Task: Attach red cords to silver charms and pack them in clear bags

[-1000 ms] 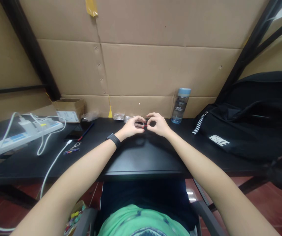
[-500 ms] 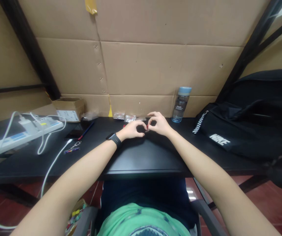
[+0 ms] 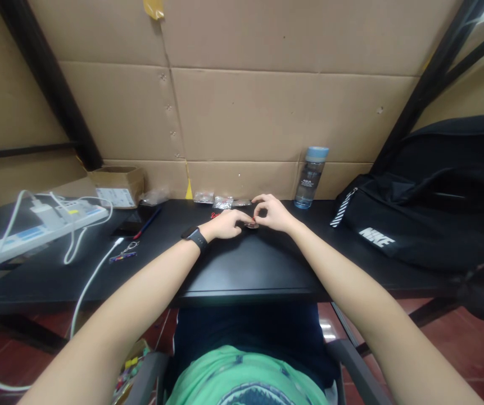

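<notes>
My left hand (image 3: 226, 224), with a dark watch on its wrist, reaches its fingertips to a small round object (image 3: 252, 226) low over the black table. Thumb and index finger of my right hand (image 3: 274, 215) pinch a tiny red piece (image 3: 254, 219) at that object's upper side. What the left fingertips hold, if anything, is too small to tell. Behind the left hand lie a small red item (image 3: 214, 215) and several little clear packets (image 3: 224, 202) along the cardboard wall.
A water bottle (image 3: 310, 178) stands behind my right hand, with a black bag (image 3: 414, 208) at the right. To the left are a cardboard box (image 3: 118, 187), phone (image 3: 131, 223), pen (image 3: 146, 224), keyring (image 3: 123, 256), white cable (image 3: 94, 275) and power strip (image 3: 43, 233).
My left thumb and fingers have come down from a raised curl onto the small object, which now lies flatter and shows more. My right hand keeps its pinch, nearly in place.
</notes>
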Demonstrator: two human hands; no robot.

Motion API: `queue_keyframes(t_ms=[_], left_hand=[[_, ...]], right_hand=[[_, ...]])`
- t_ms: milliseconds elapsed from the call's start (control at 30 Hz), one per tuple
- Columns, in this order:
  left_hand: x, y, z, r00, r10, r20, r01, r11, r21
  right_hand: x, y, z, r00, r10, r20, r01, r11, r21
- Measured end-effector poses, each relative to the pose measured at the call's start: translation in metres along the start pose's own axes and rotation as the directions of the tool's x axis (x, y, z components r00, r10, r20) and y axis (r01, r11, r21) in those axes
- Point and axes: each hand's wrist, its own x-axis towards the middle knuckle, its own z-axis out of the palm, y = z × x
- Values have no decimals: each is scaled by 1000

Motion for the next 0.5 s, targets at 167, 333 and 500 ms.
queue_keyframes(t_ms=[167, 333, 500], left_hand=[[-1, -3, 4, 999, -13, 48, 11, 999, 34], [-3, -1, 5, 994, -64, 86, 63, 998, 16], [-3, -4, 6, 988, -142, 57, 139, 989, 52]], right_hand=[[-2, 3, 1, 997, -3, 79, 4, 1000, -9], [-1, 8, 2, 994, 5, 112, -2, 1000, -27], [0, 16, 7, 997, 28, 72, -23, 998, -63]])
